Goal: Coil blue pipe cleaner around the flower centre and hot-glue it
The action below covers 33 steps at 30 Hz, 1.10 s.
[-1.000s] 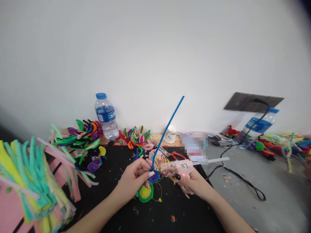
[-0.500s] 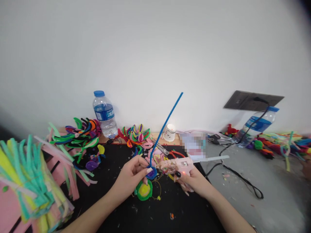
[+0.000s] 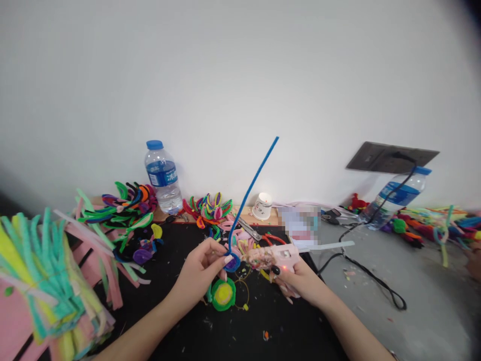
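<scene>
Between thumb and fingers, my left hand (image 3: pixel 206 265) pinches a blue pipe cleaner (image 3: pixel 250 188) whose lower end is coiled into a disc with a purple centre (image 3: pixel 232 261). The loose length rises up and to the right. My right hand (image 3: pixel 295 278) is wrapped round a pale pink glue gun (image 3: pixel 283 255), its nozzle end crusted and pointing left at the coil, a small gap apart. A translucent glue stick (image 3: pixel 332 245) juts from its back. Below the coil, a green ring with a yellow middle (image 3: pixel 223 294) lies on the black mat (image 3: pixel 210 336).
Pipe cleaner bundles (image 3: pixel 48 271) fill the left side. Water bottles stand at the back left (image 3: pixel 162 175) and back right (image 3: pixel 400 193). A paper cup (image 3: pixel 262 206) and scissors (image 3: pixel 250 229) are near the wall. A black cable (image 3: pixel 376 281) crosses the grey table at right.
My left hand has shifted slightly left with the blue coil, drawing it away from the glue gun nozzle. The pipe cleaner's tip has moved left and up. My right hand stays put.
</scene>
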Each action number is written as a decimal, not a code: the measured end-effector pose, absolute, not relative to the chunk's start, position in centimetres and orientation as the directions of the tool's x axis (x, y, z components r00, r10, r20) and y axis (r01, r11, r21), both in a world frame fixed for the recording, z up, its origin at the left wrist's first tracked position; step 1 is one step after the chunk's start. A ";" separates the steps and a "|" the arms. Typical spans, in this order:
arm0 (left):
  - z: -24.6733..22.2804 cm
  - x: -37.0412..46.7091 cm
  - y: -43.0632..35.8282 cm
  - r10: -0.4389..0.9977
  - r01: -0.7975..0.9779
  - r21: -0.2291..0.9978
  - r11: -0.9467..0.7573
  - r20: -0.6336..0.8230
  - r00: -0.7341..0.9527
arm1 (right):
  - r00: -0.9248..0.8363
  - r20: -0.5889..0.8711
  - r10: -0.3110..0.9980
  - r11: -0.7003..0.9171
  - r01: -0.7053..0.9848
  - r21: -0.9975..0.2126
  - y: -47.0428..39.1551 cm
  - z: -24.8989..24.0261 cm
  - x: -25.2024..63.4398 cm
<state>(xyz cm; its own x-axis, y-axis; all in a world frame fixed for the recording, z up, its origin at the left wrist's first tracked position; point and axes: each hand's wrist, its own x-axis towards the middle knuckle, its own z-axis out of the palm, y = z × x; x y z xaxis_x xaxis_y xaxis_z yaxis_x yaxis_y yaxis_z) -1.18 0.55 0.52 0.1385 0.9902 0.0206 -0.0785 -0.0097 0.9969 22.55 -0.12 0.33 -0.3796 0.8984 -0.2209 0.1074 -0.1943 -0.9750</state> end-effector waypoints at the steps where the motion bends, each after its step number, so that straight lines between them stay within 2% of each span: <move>1: 0.6 -1.2 0.6 0.991 -0.082 0.997 -0.011 0.022 0.135 | -0.376 -0.224 0.899 -0.196 0.113 -0.974 -0.1 0.3 22.6; 7: 0.4 -1.2 0.8 0.992 -0.095 0.995 -0.020 0.032 0.121 | -0.346 -0.238 0.907 -0.203 0.134 -0.970 -0.2 0.2 22.8; 13: 0.0 -1.1 0.6 0.984 -0.128 0.992 -0.007 0.030 0.176 | -0.322 -0.208 0.924 -0.197 0.069 -0.978 -0.2 0.2 22.7; 22: -0.3 -0.8 0.2 0.963 -0.213 0.974 0.073 -0.013 0.270 | -0.406 -0.154 0.901 -0.126 0.096 -0.987 -0.5 0.2 22.5; 33: -0.4 -0.9 0.2 0.959 -0.237 0.967 0.094 -0.025 0.281 | -0.404 -0.194 0.894 -0.160 0.118 -0.980 -0.5 -0.2 22.7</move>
